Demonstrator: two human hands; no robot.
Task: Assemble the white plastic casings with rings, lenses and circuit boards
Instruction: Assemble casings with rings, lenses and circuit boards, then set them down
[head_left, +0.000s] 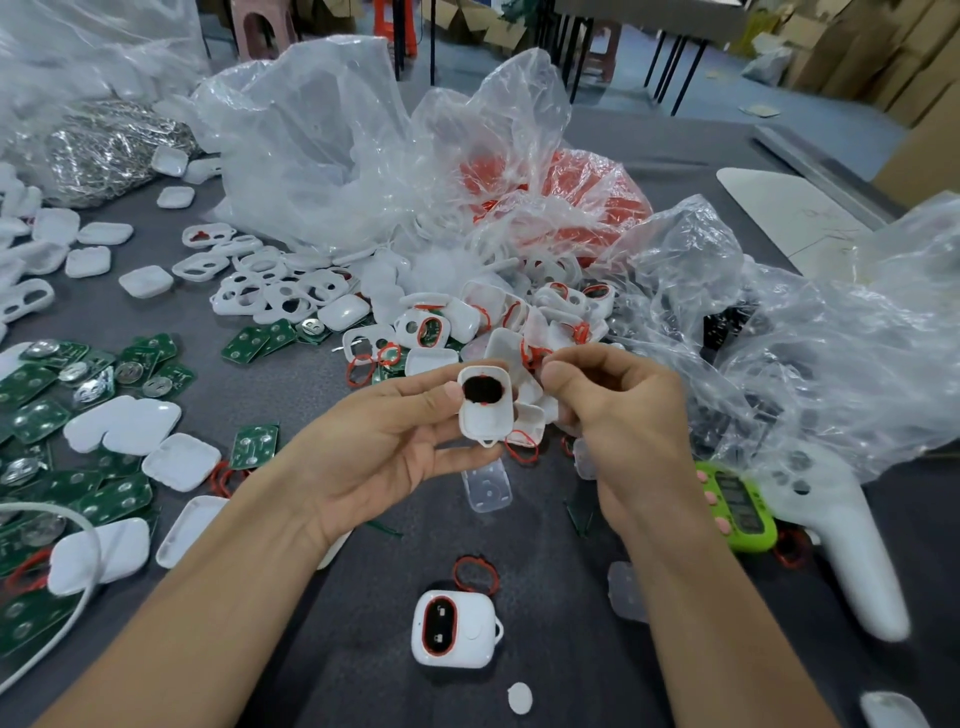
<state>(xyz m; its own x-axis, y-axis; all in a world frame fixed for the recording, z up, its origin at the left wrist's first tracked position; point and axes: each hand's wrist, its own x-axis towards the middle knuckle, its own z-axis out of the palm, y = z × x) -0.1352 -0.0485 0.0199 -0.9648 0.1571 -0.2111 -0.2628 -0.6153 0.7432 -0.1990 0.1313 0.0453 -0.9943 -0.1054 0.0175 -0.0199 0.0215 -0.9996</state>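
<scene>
Left hand (384, 441) holds one white casing (485, 402) up over the middle of the desk (363, 649). Open side faces me, thumb on its left edge, other fingers curled under it. The dark oval window shows, with a speck of red at its far rim. Could be a ring part-seated, can't tell.

Right hand (618, 405) is just right of the casing, thumb and forefinger tips drawn together by its upper right corner. Those fingers (563, 376) are curled tight, but I can't tell whether they pinch anything.

My read: ring or lens fit on this unit, early in its build. A finished casing (452, 629) lies near me with red seated round its window. A loose red ring (475, 571) lies just beyond it and a clear lens (485, 486) sits on the desk below the hands. Circuit boards (104, 493) are heaped at left; loose casings (291, 296) are piled far left of the hands, by the plastic bags (337, 145).

Risks from here:
1) The ring looks thin and springy. Press one side only and the other likely pops out or twists proud.
2) Grip is on the casing's edges only — a hard push from the right could roll it out of the left hand into the parts below, where it gets lost among lookalikes.
3) The lens is clear and hard to spot on the desk — easy to pick up two or seat it face-down.
4) A fingertip over the window would smear it.
</scene>
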